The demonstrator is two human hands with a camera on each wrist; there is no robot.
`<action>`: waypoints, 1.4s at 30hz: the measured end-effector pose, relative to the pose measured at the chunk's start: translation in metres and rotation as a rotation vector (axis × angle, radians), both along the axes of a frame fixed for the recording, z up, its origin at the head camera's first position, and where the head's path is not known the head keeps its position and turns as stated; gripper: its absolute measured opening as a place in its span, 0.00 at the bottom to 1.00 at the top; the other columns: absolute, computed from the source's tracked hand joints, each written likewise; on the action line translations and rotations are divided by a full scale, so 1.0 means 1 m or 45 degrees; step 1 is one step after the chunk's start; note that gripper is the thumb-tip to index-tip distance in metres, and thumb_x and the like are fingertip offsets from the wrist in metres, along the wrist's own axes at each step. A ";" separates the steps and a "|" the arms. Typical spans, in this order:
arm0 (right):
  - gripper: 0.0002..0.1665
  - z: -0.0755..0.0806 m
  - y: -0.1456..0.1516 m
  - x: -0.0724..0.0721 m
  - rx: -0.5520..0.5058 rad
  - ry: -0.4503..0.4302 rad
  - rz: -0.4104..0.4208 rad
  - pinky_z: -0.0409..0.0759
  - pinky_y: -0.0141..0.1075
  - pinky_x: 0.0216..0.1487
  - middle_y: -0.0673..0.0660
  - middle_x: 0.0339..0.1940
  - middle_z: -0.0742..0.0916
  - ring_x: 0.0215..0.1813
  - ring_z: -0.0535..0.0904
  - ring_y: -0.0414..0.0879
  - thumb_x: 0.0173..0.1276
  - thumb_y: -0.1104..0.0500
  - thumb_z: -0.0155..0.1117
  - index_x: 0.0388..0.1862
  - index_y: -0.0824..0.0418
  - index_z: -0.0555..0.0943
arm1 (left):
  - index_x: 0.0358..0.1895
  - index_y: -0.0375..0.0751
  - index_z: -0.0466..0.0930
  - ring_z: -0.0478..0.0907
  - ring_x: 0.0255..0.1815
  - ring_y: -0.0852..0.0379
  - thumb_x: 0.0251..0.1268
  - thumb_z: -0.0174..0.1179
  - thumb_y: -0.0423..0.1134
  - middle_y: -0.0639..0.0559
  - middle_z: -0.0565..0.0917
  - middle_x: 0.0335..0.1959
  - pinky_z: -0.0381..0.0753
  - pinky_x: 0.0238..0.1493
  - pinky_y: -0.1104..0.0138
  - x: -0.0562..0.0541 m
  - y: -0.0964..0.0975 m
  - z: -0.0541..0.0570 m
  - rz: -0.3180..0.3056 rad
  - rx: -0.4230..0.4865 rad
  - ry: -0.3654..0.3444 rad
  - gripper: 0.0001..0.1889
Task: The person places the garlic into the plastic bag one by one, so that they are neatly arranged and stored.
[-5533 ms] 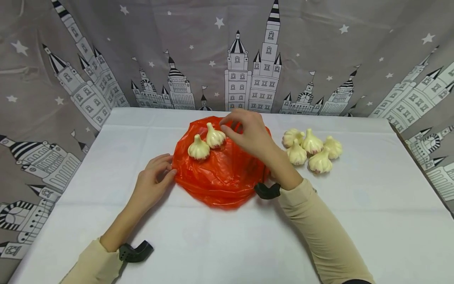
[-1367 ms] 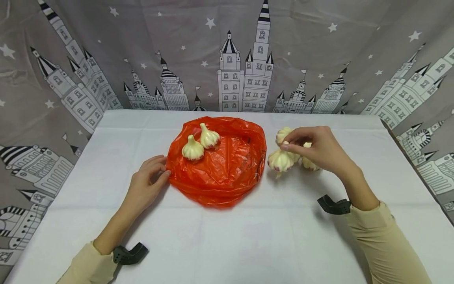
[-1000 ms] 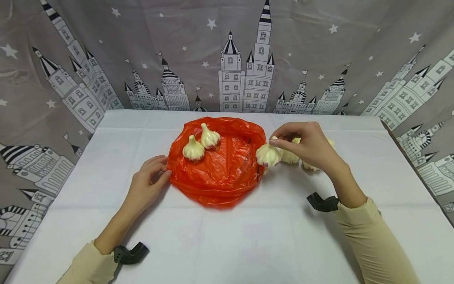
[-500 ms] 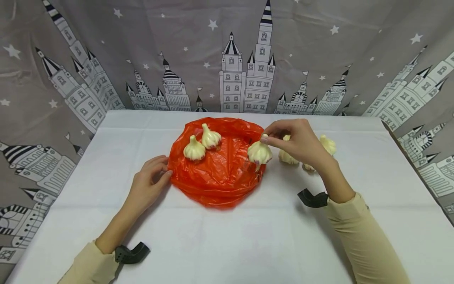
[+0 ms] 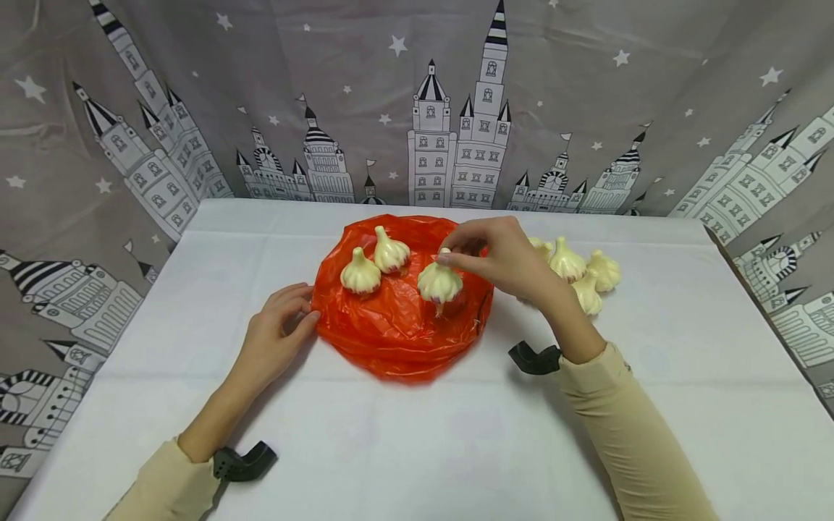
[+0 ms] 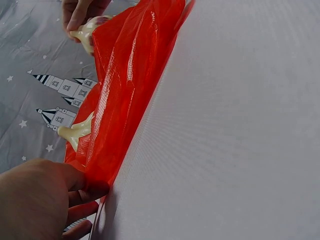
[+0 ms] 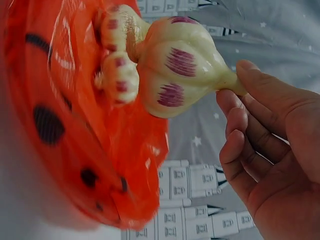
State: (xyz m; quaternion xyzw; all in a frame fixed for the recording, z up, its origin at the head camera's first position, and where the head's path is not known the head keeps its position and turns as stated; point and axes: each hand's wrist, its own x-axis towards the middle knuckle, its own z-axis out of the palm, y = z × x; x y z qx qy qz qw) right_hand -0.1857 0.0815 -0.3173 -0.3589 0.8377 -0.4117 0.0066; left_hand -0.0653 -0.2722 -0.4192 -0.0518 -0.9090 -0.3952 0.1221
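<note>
My right hand (image 5: 502, 253) pinches a garlic bulb (image 5: 439, 282) by its stem, holding it over the right part of an open red plastic bag (image 5: 391, 347). In the right wrist view this garlic bulb (image 7: 180, 70) shows purple patches, its root end facing the bag. Two more bulbs, a front one (image 5: 360, 272) and a back one (image 5: 391, 250), lie in the left part of the bag. At the bag's left edge my left hand (image 5: 276, 333) holds the rim between thumb and fingers, as the left wrist view shows with the bag (image 6: 125, 85) close up.
Several garlic bulbs (image 5: 602, 271) sit in a group on the white tablecloth (image 5: 404, 449) right of the bag, partly behind my right hand and wrist. A grey curtain (image 5: 573, 72) with castles and stars hangs along the table's back edge.
Earlier my right hand, holding nothing visible, was above the bag. It then took a garlic bulb from the right-hand group and carried it left over the bag. My left hand stayed at the rim.
</note>
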 end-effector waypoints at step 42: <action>0.07 0.010 -0.083 -0.006 0.034 0.074 0.157 0.78 0.33 0.35 0.46 0.30 0.89 0.31 0.78 0.40 0.70 0.52 0.76 0.40 0.54 0.91 | 0.35 0.39 0.83 0.68 0.77 0.36 0.74 0.63 0.33 0.35 0.80 0.69 0.64 0.76 0.33 0.000 -0.001 0.000 0.005 -0.004 -0.026 0.06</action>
